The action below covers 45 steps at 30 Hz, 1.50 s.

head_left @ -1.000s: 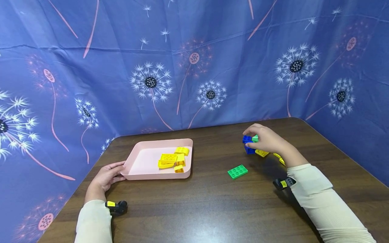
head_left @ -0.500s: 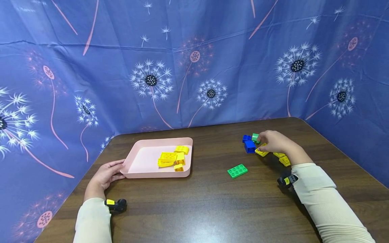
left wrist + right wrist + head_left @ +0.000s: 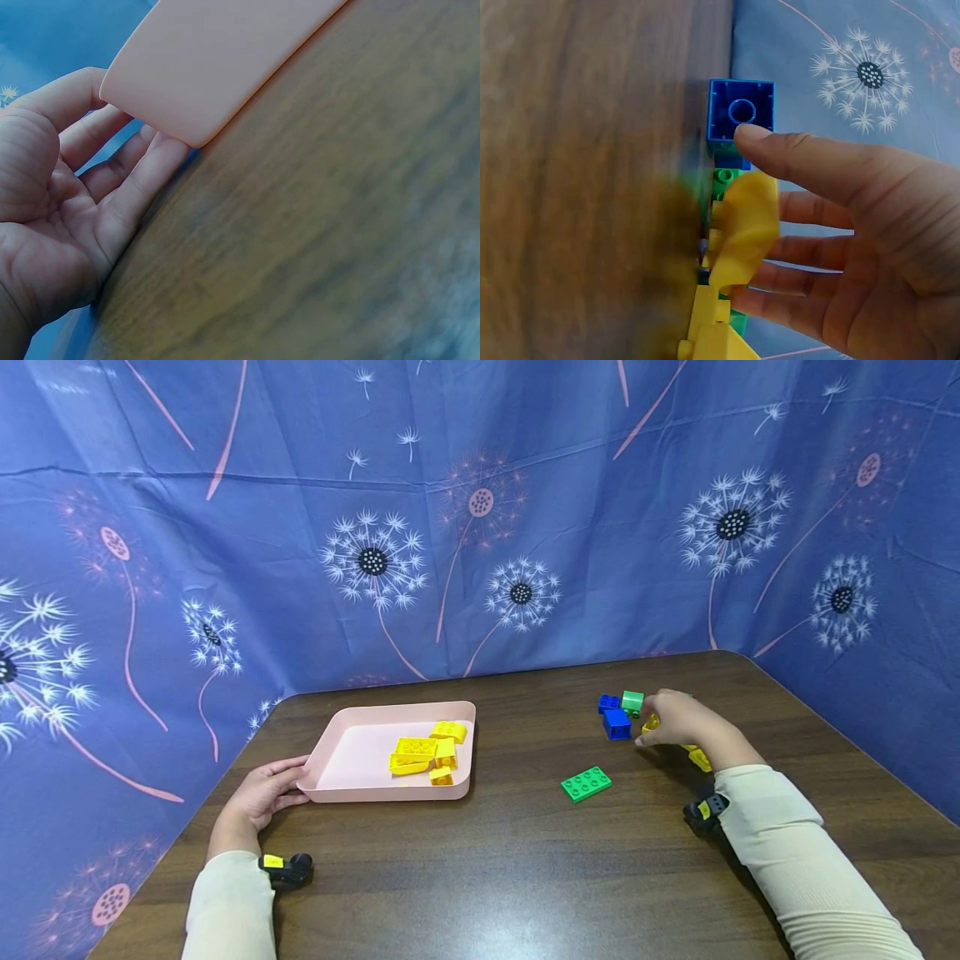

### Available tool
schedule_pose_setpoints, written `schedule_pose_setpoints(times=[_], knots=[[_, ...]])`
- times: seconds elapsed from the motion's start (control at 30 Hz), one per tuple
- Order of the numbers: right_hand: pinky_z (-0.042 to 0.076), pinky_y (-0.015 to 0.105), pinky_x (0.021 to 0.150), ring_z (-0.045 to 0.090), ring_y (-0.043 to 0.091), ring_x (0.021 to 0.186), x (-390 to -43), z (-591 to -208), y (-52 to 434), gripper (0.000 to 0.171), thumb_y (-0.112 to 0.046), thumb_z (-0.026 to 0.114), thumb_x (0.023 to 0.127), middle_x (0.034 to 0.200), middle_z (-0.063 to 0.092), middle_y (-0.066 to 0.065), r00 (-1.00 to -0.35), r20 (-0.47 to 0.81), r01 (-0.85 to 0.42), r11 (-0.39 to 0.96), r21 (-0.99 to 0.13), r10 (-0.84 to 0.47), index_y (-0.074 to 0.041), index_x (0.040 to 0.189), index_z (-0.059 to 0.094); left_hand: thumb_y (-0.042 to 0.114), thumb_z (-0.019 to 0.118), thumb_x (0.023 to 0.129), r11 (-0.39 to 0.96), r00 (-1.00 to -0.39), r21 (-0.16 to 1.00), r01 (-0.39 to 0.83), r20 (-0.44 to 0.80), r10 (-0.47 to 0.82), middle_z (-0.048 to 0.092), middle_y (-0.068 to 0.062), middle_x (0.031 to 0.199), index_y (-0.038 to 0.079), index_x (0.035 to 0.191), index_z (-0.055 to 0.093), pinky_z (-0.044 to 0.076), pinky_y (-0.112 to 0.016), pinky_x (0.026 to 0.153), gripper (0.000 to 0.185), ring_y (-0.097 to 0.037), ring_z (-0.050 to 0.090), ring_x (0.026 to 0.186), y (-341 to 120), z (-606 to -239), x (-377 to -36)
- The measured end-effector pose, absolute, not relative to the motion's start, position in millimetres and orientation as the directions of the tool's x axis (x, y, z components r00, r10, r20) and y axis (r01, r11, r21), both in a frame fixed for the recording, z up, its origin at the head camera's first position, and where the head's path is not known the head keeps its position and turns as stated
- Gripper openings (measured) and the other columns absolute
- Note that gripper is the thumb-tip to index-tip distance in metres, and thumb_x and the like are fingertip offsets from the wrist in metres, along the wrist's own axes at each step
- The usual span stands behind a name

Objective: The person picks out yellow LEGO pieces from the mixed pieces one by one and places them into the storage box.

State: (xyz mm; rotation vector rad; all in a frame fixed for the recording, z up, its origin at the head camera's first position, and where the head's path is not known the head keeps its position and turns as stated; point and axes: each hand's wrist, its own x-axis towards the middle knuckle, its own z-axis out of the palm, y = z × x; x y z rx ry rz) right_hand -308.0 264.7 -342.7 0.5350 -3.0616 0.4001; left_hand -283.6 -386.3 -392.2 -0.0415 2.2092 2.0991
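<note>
On the left, the left hand (image 3: 261, 795) rests on the table (image 3: 480, 860) with relaxed fingers (image 3: 142, 176) touching the near-left corner of the pink tray (image 3: 352, 760); it grasps nothing, and it sits exactly where it did a second ago. The tray holds a cluster of yellow bricks (image 3: 427, 752), unchanged in number and placing since the earlier frames. Moving right, a flat green plate (image 3: 586, 783) lies alone on the table, untouched throughout. Beyond it stand two blue bricks (image 3: 617, 723) and a small green brick (image 3: 632, 701). A second ago the right hand (image 3: 678, 720) was curled over the blue and green pieces; it has since slid right and down onto the yellow pile. Now its grip pinches a yellow brick (image 3: 744, 225) between thumb and fingers, at the table's far right just beside the blue brick; whether the piece has left the table cannot be told. More yellow pieces (image 3: 700, 758) lie behind the wrist. Judging by the shift, blue and green are being passed over and yellow is the colour picked, matching the tray's contents
</note>
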Motion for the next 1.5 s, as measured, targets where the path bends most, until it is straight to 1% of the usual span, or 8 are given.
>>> schedule_pose_setpoints(times=[0.27, 0.4, 0.5, 0.67, 0.87, 1.13, 1.33, 1.5], knots=[[0.054, 0.05, 0.076, 0.063, 0.031, 0.086, -310.5, -342.4, 264.1, 0.033, -0.012, 0.08, 0.078, 0.093, 0.067, 0.015, -0.93, 0.019, -0.36, 0.897, -0.256, -0.368, 0.008, 0.101, 0.068, 0.009, 0.061, 0.095, 0.064, -0.995, 0.994, -0.091, -0.093, 0.043, 0.068, 0.009, 0.095, 0.022, 0.105, 0.074, 0.059, -0.031, 0.074, 0.02, -0.011, 0.067, 0.083, -386.4, -391.0, -283.2], [0.053, 0.046, 0.072, 0.06, 0.027, 0.079, -309.5, -340.1, 264.5, 0.028, -0.008, 0.079, 0.076, 0.088, 0.066, 0.01, -0.932, 0.047, -0.358, 0.897, -0.259, -0.359, 0.005, 0.099, 0.069, 0.01, 0.062, 0.095, 0.064, -0.995, 0.994, -0.091, -0.093, 0.039, 0.068, 0.009, 0.095, 0.022, 0.104, 0.074, 0.059, -0.031, 0.074, 0.02, -0.01, 0.068, 0.083, -385.9, -390.1, -283.0], [0.052, 0.048, 0.071, 0.058, 0.025, 0.076, -310.1, -338.6, 265.0, 0.025, -0.006, 0.078, 0.076, 0.086, 0.066, 0.008, -0.929, 0.079, -0.37, 0.895, -0.25, -0.362, 0.005, 0.097, 0.07, 0.009, 0.062, 0.095, 0.055, -0.995, 0.994, -0.09, -0.093, 0.047, 0.069, 0.009, 0.094, 0.024, 0.101, 0.075, 0.059, -0.031, 0.073, 0.021, -0.01, 0.068, 0.082, -384.8, -389.0, -281.9], [0.053, 0.051, 0.076, 0.061, 0.026, 0.08, -310.5, -334.0, 265.7, 0.022, -0.005, 0.076, 0.076, 0.089, 0.069, 0.01, -0.927, 0.097, -0.376, 0.894, -0.244, -0.363, 0.004, 0.096, 0.071, 0.008, 0.061, 0.096, 0.045, -0.995, 0.996, -0.083, -0.085, 0.057, 0.069, 0.009, 0.094, 0.024, 0.1, 0.075, 0.059, -0.031, 0.073, 0.022, -0.01, 0.068, 0.082, -384.2, -388.7, -281.5], [0.052, 0.045, 0.069, 0.056, 0.023, 0.074, -307.3, -327.0, 266.4, 0.018, -0.005, 0.074, 0.079, 0.086, 0.068, 0.009, -0.925, 0.121, -0.38, 0.888, -0.26, -0.361, 0.003, 0.094, 0.07, 0.01, 0.062, 0.096, 0.061, -0.994, 0.993, -0.101, -0.104, 0.045, 0.069, 0.009, 0.094, 0.025, 0.1, 0.074, 0.059, -0.029, 0.072, 0.02, -0.009, 0.067, 0.082, -385.5, -390.7, -282.8], [0.049, 0.037, 0.062, 0.052, 0.021, 0.069, -301.9, -318.5, 265.4, 0.015, -0.006, 0.074, 0.08, 0.084, 0.067, 0.007, -0.914, 0.163, -0.405, 0.869, -0.284, -0.372, 0.003, 0.092, 0.07, 0.012, 0.062, 0.096, 0.076, -0.994, 0.992, -0.099, -0.102, 0.033, 0.068, 0.009, 0.095, 0.023, 0.106, 0.074, 0.059, -0.031, 0.074, 0.019, -0.009, 0.067, 0.083, -386.1, -393.0, -282.6], [0.048, 0.035, 0.062, 0.052, 0.02, 0.069, -301.2, -316.7, 265.0, 0.014, -0.005, 0.074, 0.08, 0.084, 0.067, 0.008, -0.914, 0.185, -0.403, 0.865, -0.299, -0.362, 0.002, 0.092, 0.071, 0.012, 0.062, 0.096, 0.083, -0.995, 0.993, -0.088, -0.092, 0.035, 0.068, 0.009, 0.095, 0.027, 0.101, 0.073, 0.059, -0.03, 0.075, 0.019, -0.009, 0.067, 0.083, -386.9, -393.3, -283.1], [0.048, 0.034, 0.062, 0.051, 0.02, 0.069, -300.0, -314.8, 264.2, 0.019, -0.004, 0.073, 0.08, 0.087, 0.067, 0.01, -0.916, 0.202, -0.396, 0.861, -0.32, -0.346, 0.005, 0.097, 0.07, 0.011, 0.062, 0.096, 0.076, -0.995, 0.993, -0.094, -0.097, 0.035, 0.068, 0.01, 0.094, 0.029, 0.098, 0.073, 0.059, -0.03, 0.074, 0.021, -0.009, 0.067, 0.083, -386.5, -393.0, -283.5]])
